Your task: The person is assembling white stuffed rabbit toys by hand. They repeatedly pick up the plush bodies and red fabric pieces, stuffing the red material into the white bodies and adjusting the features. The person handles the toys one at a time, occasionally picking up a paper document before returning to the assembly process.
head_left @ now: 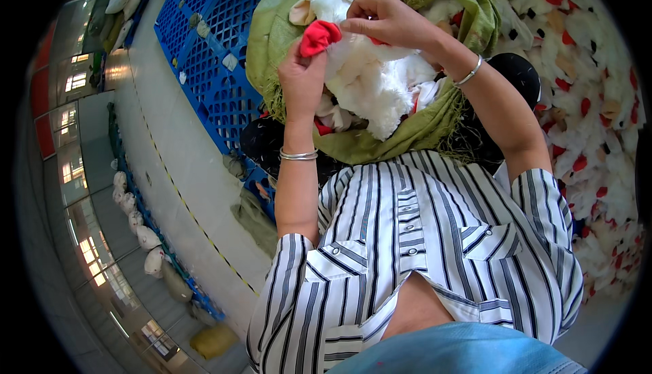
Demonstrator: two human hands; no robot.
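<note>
A red fabric piece (320,39), adjoining white plush (373,89), was held pinched by the left hand (301,79) over a green sack (414,129). The right hand (388,21) was narrowed beside it, its hold undeterminable. Two-handed handling was judged under way, with fine fingertip control needed next.
</note>
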